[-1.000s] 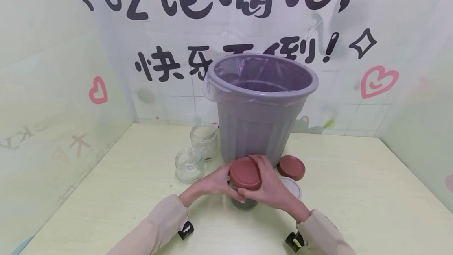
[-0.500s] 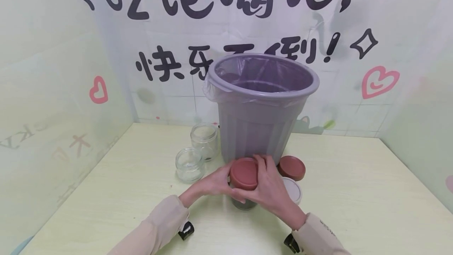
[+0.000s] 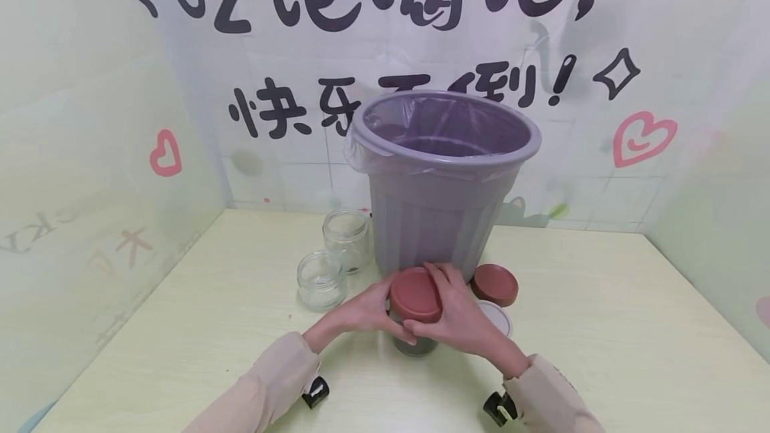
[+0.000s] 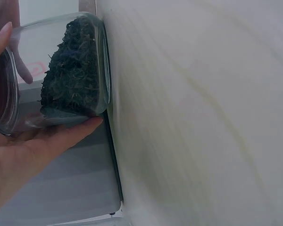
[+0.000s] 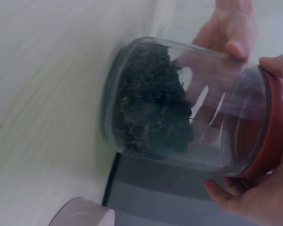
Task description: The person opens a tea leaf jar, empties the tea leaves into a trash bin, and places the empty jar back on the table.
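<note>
A clear glass jar (image 5: 203,103), partly filled with dark dried leaves (image 5: 151,103), stands upright on the table before me. On its mouth sits a red lid (image 3: 415,294). My left hand (image 3: 365,309) holds the glass body from the left, its fingers around the side in the left wrist view. From the right, my right hand (image 3: 462,319) grips the lid's rim between thumb and fingers. In the head view both hands hide much of the glass.
A grey bin (image 3: 439,212) with a clear liner stands right behind the jar. Two open glass jars (image 3: 321,282) are to the left. Another red lid (image 3: 495,284) and a white lid (image 3: 496,318) lie to the right, beside my right hand.
My right hand turned around the lid's edge half a second ago and is now back near its earlier pose. The left hand and the jar have kept their place.
</note>
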`<state>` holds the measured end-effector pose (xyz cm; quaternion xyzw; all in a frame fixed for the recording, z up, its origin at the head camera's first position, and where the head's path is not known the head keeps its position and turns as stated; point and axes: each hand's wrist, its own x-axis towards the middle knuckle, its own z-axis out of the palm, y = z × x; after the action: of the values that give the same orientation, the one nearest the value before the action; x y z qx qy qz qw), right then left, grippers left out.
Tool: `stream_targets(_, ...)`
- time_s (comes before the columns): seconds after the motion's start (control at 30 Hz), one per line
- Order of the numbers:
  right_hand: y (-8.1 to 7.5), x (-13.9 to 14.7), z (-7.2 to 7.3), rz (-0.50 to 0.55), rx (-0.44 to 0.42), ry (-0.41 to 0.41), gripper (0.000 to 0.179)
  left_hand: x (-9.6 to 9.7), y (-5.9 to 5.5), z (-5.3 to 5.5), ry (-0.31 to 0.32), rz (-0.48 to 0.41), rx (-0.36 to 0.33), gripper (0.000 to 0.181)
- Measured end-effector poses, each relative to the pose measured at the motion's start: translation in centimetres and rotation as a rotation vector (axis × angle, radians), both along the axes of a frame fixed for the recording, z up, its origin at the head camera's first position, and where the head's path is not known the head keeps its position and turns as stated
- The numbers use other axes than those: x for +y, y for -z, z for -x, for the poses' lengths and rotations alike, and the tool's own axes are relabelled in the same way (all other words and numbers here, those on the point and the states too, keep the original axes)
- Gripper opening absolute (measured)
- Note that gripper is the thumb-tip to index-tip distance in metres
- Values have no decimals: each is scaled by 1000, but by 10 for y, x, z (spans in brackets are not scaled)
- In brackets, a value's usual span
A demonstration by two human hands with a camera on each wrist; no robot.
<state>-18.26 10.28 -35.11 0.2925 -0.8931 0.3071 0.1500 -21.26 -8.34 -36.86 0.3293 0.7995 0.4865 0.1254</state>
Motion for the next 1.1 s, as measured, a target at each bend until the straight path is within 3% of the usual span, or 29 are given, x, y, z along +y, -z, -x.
stream_targets(0.13,-3,2,0,-4,-54,-48,81,0,0,0,-4,3,-7,88)
stream_targets(0.23,-3,0,-2,10,-58,-13,85,0,0,-1,4,-8,-7,88)
stream_targets(0.33,-1,-5,-4,8,15,71,91,-1,1,0,15,-21,-5,87)
stream_targets(0.43,4,-10,-4,-13,144,141,96,-1,2,0,18,-24,0,86)
stream_targets(0.6,8,-13,-3,-28,240,155,95,-1,2,0,27,-31,20,86)
stream_targets(0.73,6,-11,-2,-14,180,120,88,-1,2,0,30,-40,0,86)
stream_targets(1.1,-5,1,2,93,-157,-37,82,0,0,0,26,-36,-16,90)
